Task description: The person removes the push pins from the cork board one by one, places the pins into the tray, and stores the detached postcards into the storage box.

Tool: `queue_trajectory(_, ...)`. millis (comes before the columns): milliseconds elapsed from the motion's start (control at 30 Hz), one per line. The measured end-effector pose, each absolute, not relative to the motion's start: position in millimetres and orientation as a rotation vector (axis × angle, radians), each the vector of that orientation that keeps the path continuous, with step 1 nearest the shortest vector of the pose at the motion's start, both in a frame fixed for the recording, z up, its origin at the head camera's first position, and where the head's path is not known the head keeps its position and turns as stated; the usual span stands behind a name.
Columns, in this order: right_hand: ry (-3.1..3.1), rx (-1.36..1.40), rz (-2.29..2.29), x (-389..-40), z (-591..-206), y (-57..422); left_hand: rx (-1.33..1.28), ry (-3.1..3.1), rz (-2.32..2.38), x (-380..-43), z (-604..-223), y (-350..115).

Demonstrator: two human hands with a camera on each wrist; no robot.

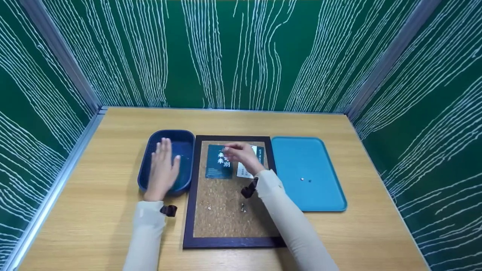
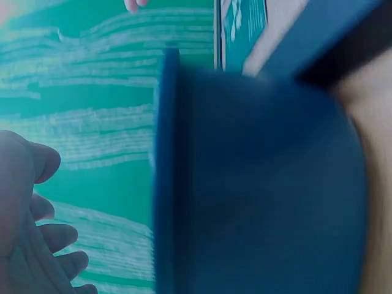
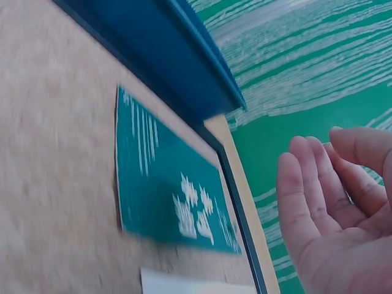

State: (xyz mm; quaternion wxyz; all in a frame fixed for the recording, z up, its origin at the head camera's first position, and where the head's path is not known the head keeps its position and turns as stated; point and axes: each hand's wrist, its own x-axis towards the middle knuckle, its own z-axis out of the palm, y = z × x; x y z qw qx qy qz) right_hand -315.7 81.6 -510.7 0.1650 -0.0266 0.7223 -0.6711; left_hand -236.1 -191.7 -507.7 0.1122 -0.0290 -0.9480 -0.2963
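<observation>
In the head view my left hand [image 1: 161, 171] is above the dark blue bin [image 1: 141, 177], fingers straight, thumb apart; nothing is seen in it. A teal sheet or card [image 1: 184, 169] shows inside the bin. My right hand [image 1: 243, 155] hovers over the framed corkboard [image 1: 222, 192], its fingers bent and thumb close to the index finger. Whether a small thing is between those fingertips cannot be made out. Under them lies a teal card [image 1: 219, 169] with white characters, and a white-and-teal card [image 1: 244, 170] is partly hidden by the hand.
Small shiny pieces [image 1: 243, 207] lie on the lower cork. Right of the board, a light blue tray [image 1: 308, 158] bears a small bright piece [image 1: 302, 179] and a small dark one [image 1: 310, 181]. Green panels with white lines [image 1: 248, 56] enclose the wooden table [image 1: 90, 210].
</observation>
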Motion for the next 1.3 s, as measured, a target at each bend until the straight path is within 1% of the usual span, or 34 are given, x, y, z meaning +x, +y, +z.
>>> queue_trajectory(200,2.092,0.018,-1.929,-325.8,-515.8,104.9,-0.181,-2.798,-0.813,-242.4,-501.2,-157.3)
queue_trajectory(433,2.171,0.114,-1.914,-334.3,-524.3,127.2,-0.309,-2.844,-0.784,-251.7,-503.4,-118.6)
queue_trajectory(867,2.175,0.23,-1.941,-347.0,-537.7,157.3,-0.571,-2.96,-0.594,-267.9,-529.3,-56.0)
queue_trajectory(1100,2.217,0.28,-1.914,-354.5,-540.5,168.2,-0.601,-3.009,-0.6,-274.1,-534.9,-32.8)
queue_trajectory(1300,2.285,0.26,-1.883,-360.6,-546.2,172.9,-0.639,-3.037,-0.595,-281.9,-538.7,-14.4)
